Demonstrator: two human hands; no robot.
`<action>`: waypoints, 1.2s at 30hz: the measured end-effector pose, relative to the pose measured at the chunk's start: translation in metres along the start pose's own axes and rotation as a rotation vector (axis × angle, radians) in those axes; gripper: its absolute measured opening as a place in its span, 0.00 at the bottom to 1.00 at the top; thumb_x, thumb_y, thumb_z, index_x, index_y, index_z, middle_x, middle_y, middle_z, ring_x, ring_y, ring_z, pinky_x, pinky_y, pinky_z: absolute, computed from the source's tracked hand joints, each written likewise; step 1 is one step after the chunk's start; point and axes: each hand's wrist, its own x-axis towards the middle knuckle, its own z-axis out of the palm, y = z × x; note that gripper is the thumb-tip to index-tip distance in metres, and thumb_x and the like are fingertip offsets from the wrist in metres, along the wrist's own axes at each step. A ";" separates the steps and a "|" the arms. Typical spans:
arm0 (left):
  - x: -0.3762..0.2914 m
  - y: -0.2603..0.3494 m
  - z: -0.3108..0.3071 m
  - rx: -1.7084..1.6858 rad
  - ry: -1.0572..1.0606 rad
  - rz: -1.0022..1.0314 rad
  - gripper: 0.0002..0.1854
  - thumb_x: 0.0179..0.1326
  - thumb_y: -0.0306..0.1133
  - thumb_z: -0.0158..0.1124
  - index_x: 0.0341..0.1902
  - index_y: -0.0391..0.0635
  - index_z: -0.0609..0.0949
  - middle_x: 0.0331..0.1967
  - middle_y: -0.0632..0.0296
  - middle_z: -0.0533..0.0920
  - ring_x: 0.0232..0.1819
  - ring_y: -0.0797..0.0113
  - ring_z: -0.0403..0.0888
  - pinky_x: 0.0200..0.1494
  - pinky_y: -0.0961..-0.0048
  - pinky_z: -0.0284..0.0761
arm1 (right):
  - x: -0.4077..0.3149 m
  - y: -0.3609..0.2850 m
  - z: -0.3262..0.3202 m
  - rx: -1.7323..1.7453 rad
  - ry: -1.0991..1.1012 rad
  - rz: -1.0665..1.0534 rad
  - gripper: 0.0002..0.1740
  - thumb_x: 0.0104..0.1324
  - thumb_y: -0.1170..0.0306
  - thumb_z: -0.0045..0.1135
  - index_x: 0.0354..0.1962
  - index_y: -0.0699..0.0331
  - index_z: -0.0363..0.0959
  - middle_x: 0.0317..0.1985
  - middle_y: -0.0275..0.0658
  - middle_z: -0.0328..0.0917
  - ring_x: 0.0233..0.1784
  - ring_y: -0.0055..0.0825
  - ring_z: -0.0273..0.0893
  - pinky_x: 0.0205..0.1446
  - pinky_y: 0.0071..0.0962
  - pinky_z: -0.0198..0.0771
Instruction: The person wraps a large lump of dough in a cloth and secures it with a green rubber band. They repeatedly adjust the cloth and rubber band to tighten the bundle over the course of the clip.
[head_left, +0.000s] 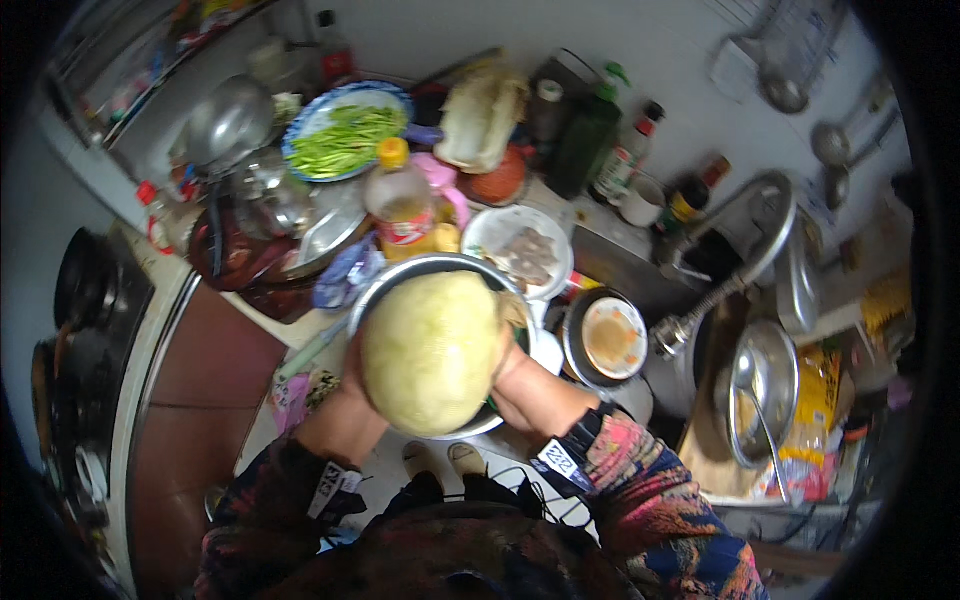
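Observation:
A large, rounded, pale yellow-green mass (431, 352), perhaps dough or a peeled melon, is held up between both hands. At its left edge is my left hand (356, 367), mostly hidden behind it. My right hand (510, 356) grips its right side, fingers partly out of sight. Beneath or behind it shows the rim of a metal pot (450, 259). A knife-like tool with a pale green handle (311, 349) lies left of the pot. Beyond the pot are a white bowl of grey-brown pieces (559, 232) and an oil bottle with a yellow cap (401, 202).
A blue-rimmed plate (300, 127) holds chopped green stalks. Napa cabbage (480, 120) and bottles line the wall. At right stand a sink (600, 255) with stacked bowls, a faucet hose (712, 300), and a metal bowl (784, 352) with a ladle on a wooden board (694, 450).

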 end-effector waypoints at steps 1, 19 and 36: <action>-0.001 0.001 -0.001 -0.005 -0.070 -0.002 0.32 0.67 0.54 0.48 0.62 0.38 0.73 0.56 0.48 0.79 0.55 0.51 0.79 0.57 0.51 0.77 | 0.002 -0.001 -0.001 0.001 -0.013 0.004 0.21 0.71 0.59 0.48 0.53 0.65 0.71 0.49 0.44 0.79 0.49 0.37 0.80 0.53 0.39 0.77; 0.002 0.033 0.015 0.277 -0.101 0.170 0.24 0.75 0.45 0.39 0.55 0.39 0.77 0.51 0.52 0.82 0.51 0.57 0.81 0.58 0.60 0.76 | 0.009 -0.007 0.005 -0.036 -0.078 -0.066 0.21 0.71 0.59 0.48 0.52 0.66 0.72 0.47 0.45 0.80 0.48 0.37 0.80 0.51 0.39 0.78; -0.005 0.016 0.035 0.524 0.312 0.489 0.15 0.65 0.41 0.60 0.46 0.43 0.79 0.39 0.65 0.79 0.42 0.73 0.75 0.48 0.76 0.72 | 0.005 0.013 0.012 -0.059 -0.015 -0.022 0.21 0.71 0.58 0.48 0.50 0.66 0.73 0.46 0.45 0.80 0.46 0.38 0.81 0.50 0.40 0.79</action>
